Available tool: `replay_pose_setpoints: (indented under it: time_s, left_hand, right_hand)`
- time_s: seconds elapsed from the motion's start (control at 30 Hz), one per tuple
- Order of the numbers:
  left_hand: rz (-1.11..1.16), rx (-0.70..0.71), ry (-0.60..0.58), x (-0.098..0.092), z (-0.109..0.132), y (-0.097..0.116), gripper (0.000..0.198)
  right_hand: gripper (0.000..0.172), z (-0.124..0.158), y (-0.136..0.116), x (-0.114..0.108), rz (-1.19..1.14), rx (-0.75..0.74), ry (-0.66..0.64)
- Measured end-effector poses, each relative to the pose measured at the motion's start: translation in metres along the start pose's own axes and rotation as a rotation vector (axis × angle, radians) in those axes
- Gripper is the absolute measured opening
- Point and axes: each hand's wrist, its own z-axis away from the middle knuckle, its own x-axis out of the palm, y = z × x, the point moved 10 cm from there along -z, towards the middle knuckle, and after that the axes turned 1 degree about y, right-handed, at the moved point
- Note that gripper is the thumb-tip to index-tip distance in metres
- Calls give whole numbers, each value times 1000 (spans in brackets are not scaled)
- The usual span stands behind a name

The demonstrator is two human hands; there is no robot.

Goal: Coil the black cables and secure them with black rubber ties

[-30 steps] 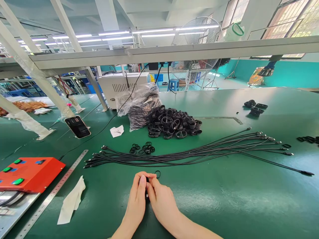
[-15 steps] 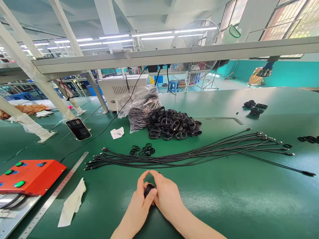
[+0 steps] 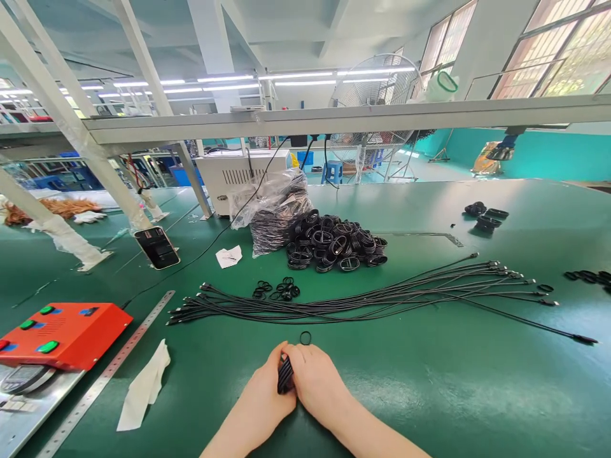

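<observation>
Both hands meet low in the centre of the head view, around a small bundle of black rings (image 3: 285, 375) whose stacked edges look ribbed. My left hand (image 3: 268, 395) is closed on the bundle from the left, with thumb and fingertips up against it. From the right, my right hand (image 3: 316, 381) curls over the same bundle, its fingertips partly hidden. Just beyond the right knuckles, a single thin black ring (image 3: 305, 338) lies on the green table (image 3: 429, 394). Farther on, long black cables (image 3: 334, 310) with metal ends stretch across the table.
Behind the cables are small black rings (image 3: 286, 290), a heap of black coils (image 3: 334, 242) and a plastic bag (image 3: 279, 216). At left sit a red control box (image 3: 90, 331), a steel ruler (image 3: 112, 366), a pale paper strip (image 3: 143, 388) and a phone (image 3: 157, 248).
A single black ring now shows on the table beyond my hands. The fingers have drawn closer together, and more of the ribbed bundle is visible. The view has tilted up slightly.
</observation>
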Motion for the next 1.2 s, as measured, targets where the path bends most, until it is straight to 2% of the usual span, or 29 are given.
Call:
replay_pose_setpoints:
  time_s: [0.1,0.23,0.3,0.37,0.47,0.53,0.6,0.67,0.8,0.87,0.97,1.03,1.1,1.2]
  left_hand:
    - [-51,-18,106,0,-7,-4,40]
    - [-38,-16,166,-7,-12,-10,27]
    - [-22,-10,199,-17,-11,-13,17]
    - [-6,-13,232,-26,-9,-19,12]
    - [31,-15,255,-34,-5,-26,20]
    - [67,-1,254,-35,-4,-26,24]
    - [111,20,248,-33,-4,-22,27]
    - [169,43,220,-30,-5,-14,29]
    - [289,89,127,-18,-5,7,30]
    - [326,97,127,-17,-4,12,28]
    - [355,78,175,-22,-3,9,26]
    - [372,57,210,-29,-4,2,27]
    - [389,30,244,-37,-5,-6,30]
    - [406,-9,258,-43,-7,-15,33]
  right_hand:
    - [39,2,5,-4,-130,57,40]
    - [54,5,13,-6,-484,125,52]
    - [55,6,24,-10,-535,205,92]
    - [47,7,42,-18,-468,317,168]
    - [21,5,59,-24,-283,408,188]
    - [6,1,63,-21,-228,430,137]
    - [8,-2,62,-17,-259,449,94]
    - [14,-3,57,-9,-453,456,33]
    - [34,0,43,5,-1035,540,-71]
    - [39,2,42,3,-1137,586,-62]
    - [42,3,41,0,-1205,598,-66]
    - [45,3,32,5,-1287,566,-153]
    - [45,5,21,14,-1340,539,-303]
    - [35,14,17,25,-1250,568,-486]
